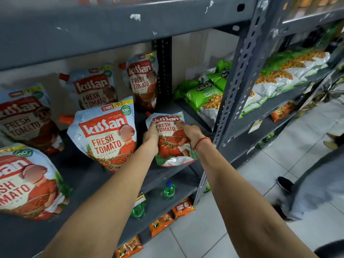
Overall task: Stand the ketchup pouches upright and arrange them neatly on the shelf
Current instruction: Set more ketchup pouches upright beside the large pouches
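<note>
Both hands grip one ketchup pouch (172,144) at the right front of the grey shelf (83,170). My left hand (151,137) holds its left side and my right hand (191,133) its right side. The pouch leans back, its base near the shelf's front edge. Just to its left a second pouch (108,136) stands tilted. Behind, three pouches stand against the back wall: one at the right (142,81), one in the middle (95,88), one at the left (26,116). Another pouch (26,181) sits at the front left.
A perforated grey upright (240,71) bounds the shelf on the right. Beyond it lie green snack bags (204,95). The lower shelf holds green bottles (168,190) and orange packets (183,207). Another person's shoe and trouser leg (305,190) are on the tiled floor at right.
</note>
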`<move>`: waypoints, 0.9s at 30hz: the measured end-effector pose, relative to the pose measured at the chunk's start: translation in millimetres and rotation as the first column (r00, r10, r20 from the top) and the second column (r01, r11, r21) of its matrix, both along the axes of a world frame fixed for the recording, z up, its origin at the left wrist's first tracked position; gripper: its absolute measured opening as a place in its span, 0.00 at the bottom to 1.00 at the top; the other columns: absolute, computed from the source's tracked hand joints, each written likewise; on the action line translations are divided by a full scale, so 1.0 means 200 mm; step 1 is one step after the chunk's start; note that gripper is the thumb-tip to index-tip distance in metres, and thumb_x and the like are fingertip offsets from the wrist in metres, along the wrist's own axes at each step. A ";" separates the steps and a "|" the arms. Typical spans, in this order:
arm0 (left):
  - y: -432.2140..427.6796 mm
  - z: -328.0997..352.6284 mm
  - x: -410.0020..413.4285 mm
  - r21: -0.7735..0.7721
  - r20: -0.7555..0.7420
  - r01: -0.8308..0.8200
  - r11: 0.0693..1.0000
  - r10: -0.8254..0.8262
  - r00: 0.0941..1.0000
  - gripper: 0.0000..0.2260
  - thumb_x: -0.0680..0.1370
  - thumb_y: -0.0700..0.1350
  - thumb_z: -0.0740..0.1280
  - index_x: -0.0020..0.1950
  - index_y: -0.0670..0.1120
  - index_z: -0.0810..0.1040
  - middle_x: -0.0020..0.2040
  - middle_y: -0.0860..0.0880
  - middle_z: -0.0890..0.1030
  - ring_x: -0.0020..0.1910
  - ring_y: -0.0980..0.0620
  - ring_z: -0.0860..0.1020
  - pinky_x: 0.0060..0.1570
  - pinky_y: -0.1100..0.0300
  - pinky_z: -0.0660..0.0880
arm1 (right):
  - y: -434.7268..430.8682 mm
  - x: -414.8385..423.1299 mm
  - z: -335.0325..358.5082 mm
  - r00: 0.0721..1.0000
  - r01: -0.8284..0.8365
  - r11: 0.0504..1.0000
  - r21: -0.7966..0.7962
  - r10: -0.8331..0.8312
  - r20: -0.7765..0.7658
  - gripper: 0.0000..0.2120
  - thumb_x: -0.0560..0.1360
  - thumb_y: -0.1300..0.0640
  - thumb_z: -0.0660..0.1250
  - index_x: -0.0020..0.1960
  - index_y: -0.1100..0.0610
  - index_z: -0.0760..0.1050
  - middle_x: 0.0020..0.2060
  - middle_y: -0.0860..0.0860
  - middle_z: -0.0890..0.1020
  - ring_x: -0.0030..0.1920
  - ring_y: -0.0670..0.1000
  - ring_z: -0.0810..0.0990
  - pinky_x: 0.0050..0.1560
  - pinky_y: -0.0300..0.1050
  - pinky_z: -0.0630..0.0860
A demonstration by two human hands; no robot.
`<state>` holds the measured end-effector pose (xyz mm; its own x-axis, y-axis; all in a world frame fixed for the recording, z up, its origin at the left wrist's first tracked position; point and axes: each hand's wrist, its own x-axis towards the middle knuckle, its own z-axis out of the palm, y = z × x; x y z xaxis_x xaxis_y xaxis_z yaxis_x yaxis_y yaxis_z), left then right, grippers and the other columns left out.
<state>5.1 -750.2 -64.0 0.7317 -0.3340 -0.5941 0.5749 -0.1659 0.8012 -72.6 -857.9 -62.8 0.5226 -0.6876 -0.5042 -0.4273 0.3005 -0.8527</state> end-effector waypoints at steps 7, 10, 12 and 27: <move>-0.02 0.22 -0.06 -0.120 0.244 -0.104 0.987 0.131 0.961 0.24 0.75 0.59 0.63 0.62 0.42 0.73 0.52 0.44 0.80 0.49 0.45 0.80 0.49 0.54 0.76 | -0.03 0.00 0.14 0.973 0.133 0.984 -0.118 -0.106 0.206 0.20 0.71 0.41 0.68 0.49 0.58 0.75 0.49 0.58 0.84 0.47 0.59 0.84 0.48 0.55 0.82; -0.01 0.35 -0.11 -0.301 0.419 -0.064 0.951 0.193 0.887 0.17 0.75 0.55 0.65 0.53 0.42 0.77 0.44 0.48 0.80 0.38 0.55 0.79 0.38 0.61 0.75 | 0.01 -0.04 0.30 0.930 0.139 0.982 -0.125 -0.086 0.358 0.16 0.74 0.43 0.65 0.46 0.57 0.71 0.41 0.53 0.83 0.43 0.55 0.83 0.51 0.53 0.81; 0.00 0.39 -0.13 -0.306 0.558 0.005 0.952 0.175 0.811 0.13 0.76 0.53 0.65 0.40 0.44 0.77 0.39 0.50 0.81 0.38 0.55 0.79 0.39 0.60 0.76 | 0.03 -0.07 0.38 0.887 0.152 0.982 -0.113 -0.085 0.455 0.13 0.77 0.46 0.63 0.52 0.56 0.71 0.36 0.48 0.78 0.38 0.48 0.80 0.49 0.49 0.79; 0.15 -0.01 -0.15 0.199 0.543 0.486 0.851 -0.509 0.668 0.37 0.66 0.52 0.76 0.71 0.49 0.63 0.68 0.47 0.74 0.65 0.49 0.72 0.64 0.55 0.69 | -0.02 -0.19 0.11 0.900 -0.233 0.945 -0.230 0.299 0.316 0.26 0.73 0.43 0.67 0.66 0.53 0.69 0.61 0.49 0.79 0.58 0.47 0.79 0.63 0.48 0.74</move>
